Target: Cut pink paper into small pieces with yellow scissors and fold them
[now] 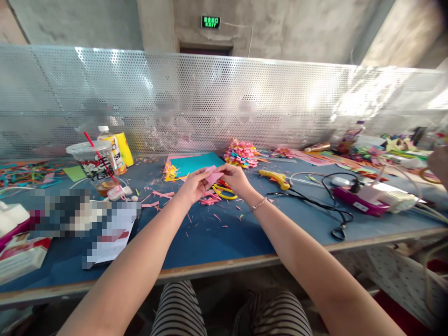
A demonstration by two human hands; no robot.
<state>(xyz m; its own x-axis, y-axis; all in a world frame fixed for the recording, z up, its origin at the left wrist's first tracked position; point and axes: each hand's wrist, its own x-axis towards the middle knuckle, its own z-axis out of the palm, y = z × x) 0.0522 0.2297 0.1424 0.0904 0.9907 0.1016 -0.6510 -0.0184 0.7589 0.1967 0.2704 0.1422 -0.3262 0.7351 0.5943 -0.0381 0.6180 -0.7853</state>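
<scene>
The fingers of the left hand [192, 187] and right hand [238, 179] cover parts of the pink paper [214, 176], so I can't tell how it is folded, and the yellow loops [229, 197] beneath run partly out of my sight. Coarse squares hide much of the device [117, 238] on my left, while the box [24, 261] beyond it is cut off by the left edge. A co-worker's hand [439, 163] reaches me blurred and cropped at the right edge, and the striped trouser legs [180, 308] run out at the bottom.
</scene>
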